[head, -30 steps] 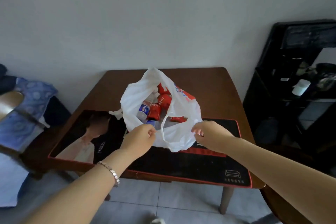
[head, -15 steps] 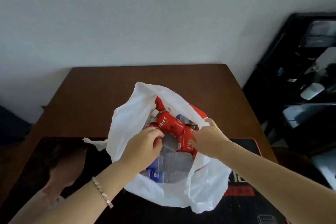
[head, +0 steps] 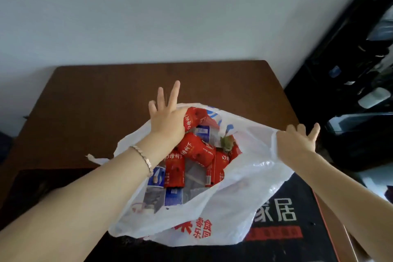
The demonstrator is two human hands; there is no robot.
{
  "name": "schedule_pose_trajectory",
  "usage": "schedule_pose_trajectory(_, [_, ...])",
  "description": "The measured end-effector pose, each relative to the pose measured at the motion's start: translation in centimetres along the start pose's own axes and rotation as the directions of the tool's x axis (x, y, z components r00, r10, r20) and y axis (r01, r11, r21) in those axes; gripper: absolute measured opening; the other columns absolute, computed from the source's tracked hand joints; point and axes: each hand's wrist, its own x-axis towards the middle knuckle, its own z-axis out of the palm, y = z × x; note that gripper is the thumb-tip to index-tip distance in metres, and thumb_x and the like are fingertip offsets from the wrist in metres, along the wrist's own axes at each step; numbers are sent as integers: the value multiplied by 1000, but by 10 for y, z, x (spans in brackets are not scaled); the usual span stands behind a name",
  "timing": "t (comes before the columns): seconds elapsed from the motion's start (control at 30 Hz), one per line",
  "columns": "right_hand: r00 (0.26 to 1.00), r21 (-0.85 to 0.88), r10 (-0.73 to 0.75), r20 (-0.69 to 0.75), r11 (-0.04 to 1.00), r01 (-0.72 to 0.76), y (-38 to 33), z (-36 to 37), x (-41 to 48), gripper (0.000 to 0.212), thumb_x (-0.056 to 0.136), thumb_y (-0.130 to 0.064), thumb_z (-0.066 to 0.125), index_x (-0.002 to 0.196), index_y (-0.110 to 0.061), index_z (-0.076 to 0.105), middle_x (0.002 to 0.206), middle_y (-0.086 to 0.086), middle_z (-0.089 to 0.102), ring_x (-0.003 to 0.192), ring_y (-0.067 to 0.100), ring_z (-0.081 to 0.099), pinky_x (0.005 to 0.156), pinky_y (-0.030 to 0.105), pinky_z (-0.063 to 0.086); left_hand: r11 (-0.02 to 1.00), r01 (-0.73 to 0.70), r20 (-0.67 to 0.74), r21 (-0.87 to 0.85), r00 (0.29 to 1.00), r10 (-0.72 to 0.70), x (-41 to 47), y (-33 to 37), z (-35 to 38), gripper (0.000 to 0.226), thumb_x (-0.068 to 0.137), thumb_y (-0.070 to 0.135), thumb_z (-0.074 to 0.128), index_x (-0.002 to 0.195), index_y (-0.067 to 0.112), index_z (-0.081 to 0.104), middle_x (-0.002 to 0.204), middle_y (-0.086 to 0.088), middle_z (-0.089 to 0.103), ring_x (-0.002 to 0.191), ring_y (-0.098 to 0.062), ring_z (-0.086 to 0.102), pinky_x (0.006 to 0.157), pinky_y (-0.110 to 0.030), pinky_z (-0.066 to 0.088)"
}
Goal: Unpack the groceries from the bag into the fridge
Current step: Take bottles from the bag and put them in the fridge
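Bag (head: 234, 208) on mat (head: 297, 240), shelf (head: 340, 83) beside.

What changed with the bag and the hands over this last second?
The left hand and right hand moved apart, the right pinching the rim, stretching the plastic bag wide open. The red cartons remain inside, the bag still on the table.

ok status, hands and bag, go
Left hand and right hand each pinch bag rim, mouth held wide. Red cartons and bottles inside, none gripped. Nothing blocks the mouth; fridge not in view.
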Motion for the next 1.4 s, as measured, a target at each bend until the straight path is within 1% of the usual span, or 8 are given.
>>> schedule_pose_trajectory(0.1, [956,137,-214,-199,960,243,-24,0,-4,40,91,-13,51,128,-27,49,132,-1,44,127,21,27,111,41,17,985,-15,26,-172,999,20,11,4,0,69,88,9,59,146,23,24,159,4,3,116,-25,55,89,-37,51])
schedule_pose_trajectory(0.23, [743,208,-633,-217,714,669,-73,3,-6,41,94,-39,49,134,-30,43,139,-7,44,128,15,41,103,30,36,970,-176,14,-170,983,181,13,14,7,75,89,15,59,149,21,14,153,1,27,125,-20,48,92,-35,48])
schedule_pose_trajectory(0.53, [961,452,-273,-51,851,266,-123,35,33,39,99,-35,32,130,-17,46,133,18,45,119,35,45,97,40,41,930,-166,35,-327,982,188,9,4,10,64,93,15,54,147,30,21,153,10,25,130,-15,42,98,-27,43])
schedule_pose_trajectory(0.7, [907,618,-419,-40,703,353,-104,28,31,28,95,-35,44,120,-26,53,135,7,42,116,24,50,98,32,43,958,-131,-49,-253,991,122,-2,-12,8,53,91,11,57,140,21,40,150,-1,34,130,-21,43,102,-36,44])
schedule_pose_trajectory(0.83, [822,726,-570,11,570,385,-80,21,-4,18,92,-37,50,109,-34,55,118,-5,44,101,13,53,87,26,51,859,-507,-338,77,797,501,-19,-10,30,22,83,13,54,98,6,70,119,-17,62,108,-32,57,90,-45,48])
schedule_pose_trajectory(0.9, [829,786,-557,-42,493,372,-70,22,-22,15,92,-35,49,104,-35,58,106,-8,49,94,12,55,83,27,53,827,-554,-169,92,810,561,-24,-5,45,29,83,22,55,105,9,68,119,-12,63,107,-30,61,93,-42,47])
schedule_pose_trajectory(1.03, [874,857,-479,-87,411,311,-52,27,-38,12,92,-33,50,99,-38,58,100,-9,50,89,9,54,72,15,47,939,-307,263,157,929,260,-13,-8,65,81,81,48,63,145,18,23,149,-2,31,135,-22,32,114,-36,21])
schedule_pose_trajectory(1.4, [935,935,-336,-115,281,215,-44,52,-53,12,91,-32,54,95,-43,55,106,-5,52,86,6,52,66,8,41,966,-206,184,155,967,177,-2,12,81,69,81,44,65,137,20,32,141,-4,37,128,-25,40,111,-44,24])
